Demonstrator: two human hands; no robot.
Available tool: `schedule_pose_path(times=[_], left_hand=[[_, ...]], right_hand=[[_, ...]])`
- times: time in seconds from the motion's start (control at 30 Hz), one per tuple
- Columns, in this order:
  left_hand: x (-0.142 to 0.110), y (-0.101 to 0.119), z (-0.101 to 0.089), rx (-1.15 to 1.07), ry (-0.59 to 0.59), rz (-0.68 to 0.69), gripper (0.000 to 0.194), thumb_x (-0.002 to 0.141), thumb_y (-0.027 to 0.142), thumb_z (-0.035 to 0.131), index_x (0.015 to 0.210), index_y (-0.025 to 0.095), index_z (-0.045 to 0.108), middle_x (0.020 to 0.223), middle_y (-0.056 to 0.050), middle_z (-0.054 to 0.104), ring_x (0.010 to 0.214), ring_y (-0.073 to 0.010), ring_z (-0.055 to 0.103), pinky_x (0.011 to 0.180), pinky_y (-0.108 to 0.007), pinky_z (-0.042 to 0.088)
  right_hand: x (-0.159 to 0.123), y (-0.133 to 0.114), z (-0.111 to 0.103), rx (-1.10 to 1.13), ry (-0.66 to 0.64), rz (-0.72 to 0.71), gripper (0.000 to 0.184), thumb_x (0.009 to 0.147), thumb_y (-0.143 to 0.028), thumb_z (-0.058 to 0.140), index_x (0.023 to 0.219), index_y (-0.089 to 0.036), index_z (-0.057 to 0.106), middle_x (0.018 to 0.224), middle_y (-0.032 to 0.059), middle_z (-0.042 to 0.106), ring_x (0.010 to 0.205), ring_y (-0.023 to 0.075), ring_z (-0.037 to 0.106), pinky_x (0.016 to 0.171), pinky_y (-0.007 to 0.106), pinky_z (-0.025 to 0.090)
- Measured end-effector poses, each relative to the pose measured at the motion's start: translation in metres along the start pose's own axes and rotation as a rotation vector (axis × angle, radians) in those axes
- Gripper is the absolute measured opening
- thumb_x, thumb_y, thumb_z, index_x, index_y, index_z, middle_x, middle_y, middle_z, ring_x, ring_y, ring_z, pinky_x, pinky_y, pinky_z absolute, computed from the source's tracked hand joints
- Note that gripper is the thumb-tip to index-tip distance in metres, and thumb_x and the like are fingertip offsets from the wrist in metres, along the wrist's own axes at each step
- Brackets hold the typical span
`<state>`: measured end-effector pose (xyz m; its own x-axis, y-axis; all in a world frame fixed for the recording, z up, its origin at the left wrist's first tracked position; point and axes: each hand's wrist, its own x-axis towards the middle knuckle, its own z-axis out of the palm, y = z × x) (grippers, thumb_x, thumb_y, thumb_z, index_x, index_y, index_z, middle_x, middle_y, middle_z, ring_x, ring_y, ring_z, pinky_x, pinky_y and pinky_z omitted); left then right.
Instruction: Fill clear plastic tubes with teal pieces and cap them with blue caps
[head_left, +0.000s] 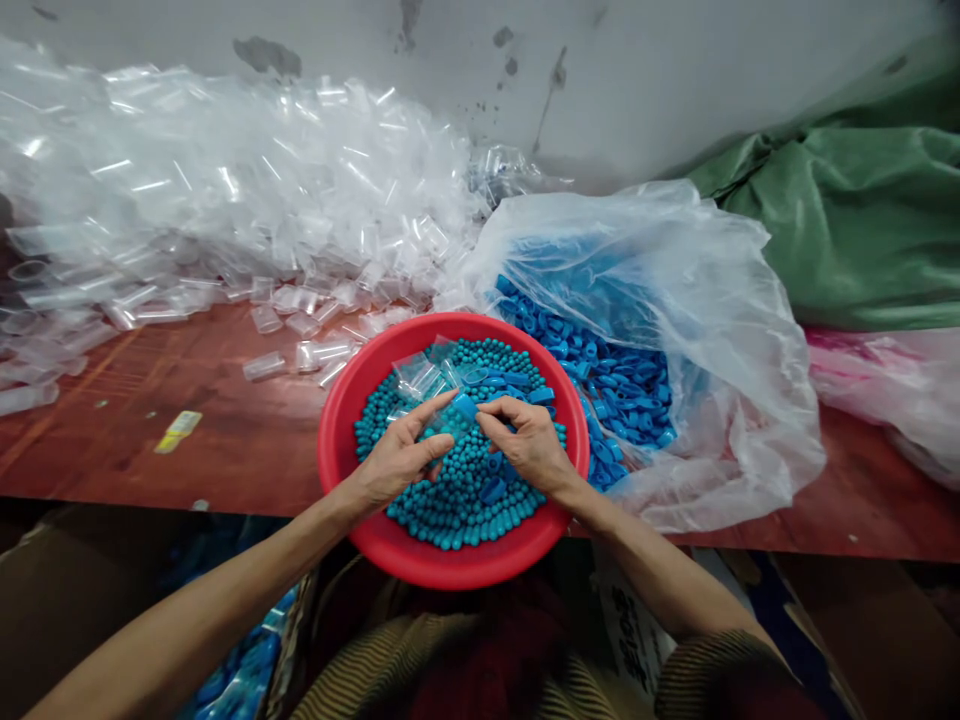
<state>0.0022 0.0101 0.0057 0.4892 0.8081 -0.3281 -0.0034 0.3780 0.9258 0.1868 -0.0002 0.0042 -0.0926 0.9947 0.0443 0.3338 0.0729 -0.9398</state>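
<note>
Over a red basin point(334, 440) my two hands meet. In my left hand point(397, 455), between thumb and forefinger, is a clear plastic tube that shows only faintly. A blue plastic cap point(465, 405) sits at the tube's upper right end, and the fingertips of my right hand point(529, 440) are closed on it. Whether the cap is fully seated I cannot tell. Small teal beads point(450, 515) fill the basin. On top of them lie a few clear tubes point(420, 375) and some loose blue caps point(493, 490).
A large heap of clear tubes point(262, 190) covers the left and back of the red-brown table point(240, 450). Right of the basin, a translucent bag point(720, 260) lies open with many blue caps point(622, 385). Green cloth point(870, 220) is at the far right.
</note>
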Motion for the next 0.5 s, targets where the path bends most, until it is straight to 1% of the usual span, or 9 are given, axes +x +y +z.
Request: schedule_pose_path(times=[0.13, 0.2, 0.27, 0.37, 0.43, 0.5], left_hand=[[-0.0005, -0.0014, -0.0004, 0.037, 0.009, 0.002, 0.081, 0.076, 0.036, 0.061, 0.145, 0.016, 0.023, 0.046, 0.007, 0.047, 0.039, -0.0076, 0.045, 0.037, -0.016, 0.03], [-0.0002, -0.0019, -0.0003, 0.076, 0.027, 0.01, 0.079, 0.077, 0.035, 0.06, 0.145, 0.014, 0.024, 0.046, 0.007, 0.047, 0.039, -0.0075, 0.045, 0.037, -0.016, 0.032], [0.0003, -0.0022, 0.0001, 0.105, 0.045, 0.026, 0.078, 0.077, 0.033, 0.06, 0.144, 0.014, 0.025, 0.047, 0.008, 0.047, 0.039, -0.0069, 0.045, 0.038, -0.016, 0.032], [0.0008, -0.003, 0.0008, 0.13, 0.033, 0.057, 0.076, 0.078, 0.031, 0.059, 0.144, 0.014, 0.026, 0.046, 0.009, 0.045, 0.038, -0.0058, 0.042, 0.039, -0.016, 0.032], [0.001, -0.0037, 0.0009, 0.141, 0.007, 0.064, 0.074, 0.079, 0.031, 0.059, 0.144, 0.015, 0.027, 0.046, 0.009, 0.045, 0.039, -0.0054, 0.041, 0.039, -0.016, 0.033], [0.0014, -0.004, 0.0008, 0.139, -0.014, 0.055, 0.075, 0.078, 0.031, 0.059, 0.144, 0.016, 0.026, 0.047, 0.008, 0.046, 0.039, -0.0057, 0.043, 0.039, -0.016, 0.034]], right_hand=[[-0.0006, 0.0008, 0.0042, -0.006, 0.02, -0.002, 0.017, 0.082, -0.031, 0.054, 0.084, -0.019, 0.066, 0.067, -0.0017, 0.061, 0.05, 0.0097, 0.055, 0.048, 0.021, 0.045], [-0.0003, 0.0007, 0.005, -0.056, 0.041, -0.055, 0.017, 0.082, -0.029, 0.054, 0.084, -0.018, 0.067, 0.067, -0.001, 0.062, 0.053, 0.0102, 0.056, 0.051, 0.021, 0.045], [0.0005, 0.0009, 0.0042, -0.116, 0.037, -0.139, 0.016, 0.082, -0.026, 0.054, 0.082, -0.017, 0.067, 0.066, -0.0008, 0.063, 0.055, 0.0103, 0.056, 0.053, 0.021, 0.045], [0.0015, 0.0034, 0.0014, -0.184, 0.026, -0.227, 0.016, 0.082, -0.024, 0.054, 0.079, -0.016, 0.067, 0.065, -0.0004, 0.063, 0.058, 0.0108, 0.057, 0.058, 0.021, 0.045], [0.0018, 0.006, -0.0001, -0.174, 0.02, -0.196, 0.015, 0.081, -0.025, 0.054, 0.08, -0.016, 0.067, 0.065, -0.0004, 0.062, 0.056, 0.0106, 0.057, 0.056, 0.022, 0.046], [0.0022, 0.0079, -0.0006, -0.096, -0.02, -0.108, 0.016, 0.081, -0.028, 0.055, 0.083, -0.017, 0.066, 0.066, -0.0009, 0.062, 0.051, 0.0097, 0.056, 0.051, 0.021, 0.046]])
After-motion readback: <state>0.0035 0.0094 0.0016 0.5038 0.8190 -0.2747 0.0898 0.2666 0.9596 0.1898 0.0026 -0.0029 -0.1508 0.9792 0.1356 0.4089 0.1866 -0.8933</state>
